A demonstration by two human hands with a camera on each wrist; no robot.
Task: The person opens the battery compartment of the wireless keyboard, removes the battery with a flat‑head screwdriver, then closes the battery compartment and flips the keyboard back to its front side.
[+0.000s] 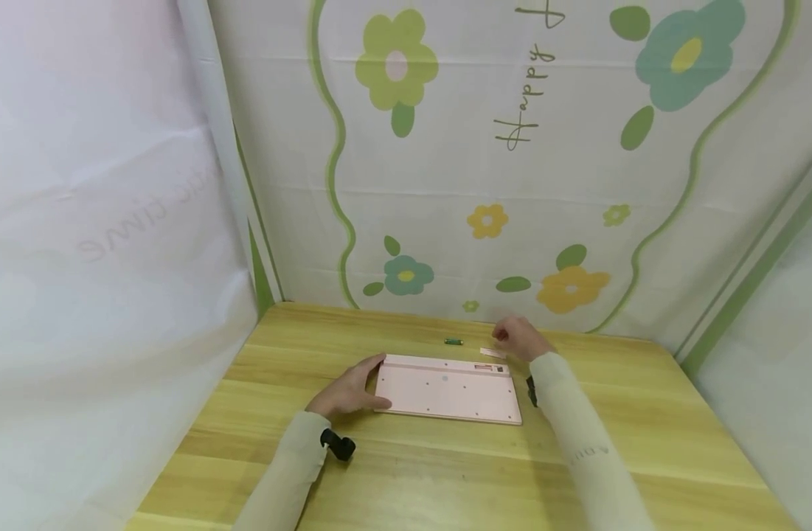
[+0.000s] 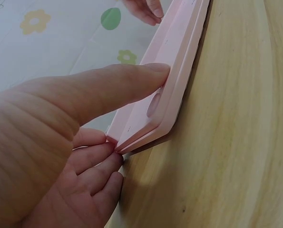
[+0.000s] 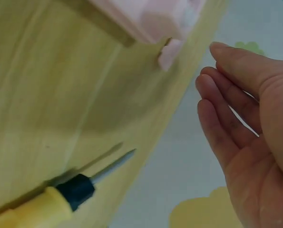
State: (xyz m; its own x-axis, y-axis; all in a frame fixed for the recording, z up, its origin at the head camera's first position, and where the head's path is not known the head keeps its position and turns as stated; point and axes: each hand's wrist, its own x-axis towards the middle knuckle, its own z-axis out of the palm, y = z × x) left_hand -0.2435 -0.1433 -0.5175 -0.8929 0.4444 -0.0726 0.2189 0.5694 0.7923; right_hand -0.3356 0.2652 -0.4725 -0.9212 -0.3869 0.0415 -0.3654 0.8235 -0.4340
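A pink keyboard (image 1: 445, 398) lies on the table, its screw-dotted underside facing up. My left hand (image 1: 349, 389) grips its left end; in the left wrist view the thumb (image 2: 136, 80) presses on the pink surface and the fingers touch the edge. A small slot (image 1: 483, 367) shows near the far right corner; its contents are too small to tell. My right hand (image 1: 524, 339) hovers beyond that corner, fingers loosely bent, holding nothing in the right wrist view. Just below it lies a small pink cover (image 1: 492, 353). A green battery (image 1: 453, 341) lies behind the keyboard.
A screwdriver (image 3: 41, 209) with a yellow handle and dark collar lies on the table in the right wrist view. The wooden table (image 1: 406, 479) ends at a white flower-printed cloth (image 1: 439, 162). White cloth also hangs on both sides.
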